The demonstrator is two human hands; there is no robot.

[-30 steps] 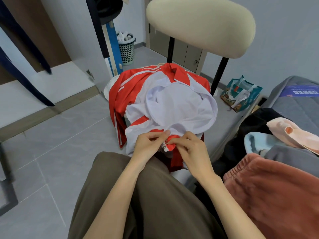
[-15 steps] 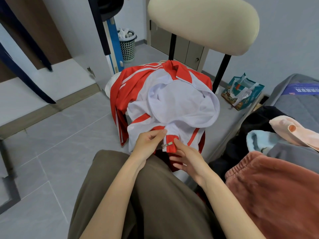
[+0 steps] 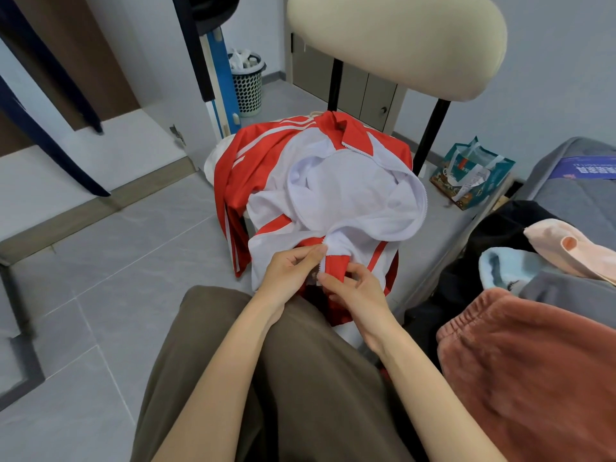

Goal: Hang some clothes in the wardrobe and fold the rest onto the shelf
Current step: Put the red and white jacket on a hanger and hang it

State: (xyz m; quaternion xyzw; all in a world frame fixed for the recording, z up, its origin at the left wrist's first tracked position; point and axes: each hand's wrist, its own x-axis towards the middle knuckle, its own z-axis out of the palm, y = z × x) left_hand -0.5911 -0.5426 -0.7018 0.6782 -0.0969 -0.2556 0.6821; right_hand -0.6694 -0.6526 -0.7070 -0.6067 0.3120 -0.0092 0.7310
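A red and white zip-up jacket [image 3: 333, 191] lies spread over the seat of a chair [image 3: 396, 45] with a cream backrest, its white lining facing up. My left hand [image 3: 293, 271] pinches the left side of the jacket's red hem by the zipper. My right hand [image 3: 353, 288] grips the right side of the hem, fingers curled round the red band. The zipper bottom sits between both hands, partly hidden by my fingers. A pile of clothes [image 3: 533, 361] lies at the right: a rust-pink fleece, grey, light blue, peach and black pieces.
The open wardrobe [image 3: 100, 151] with dark hanging garments stands at the left, its white floor above the grey tiles. A mesh waste bin [image 3: 248, 83] sits behind the chair. A teal shopping bag [image 3: 470, 175] rests right of the chair. My olive-trousered leg fills the bottom.
Both hands stayed at the jacket's hem by the zipper. My right hand shifted its grip lower on the red band, and my left fingers moved slightly up along the zipper edge.
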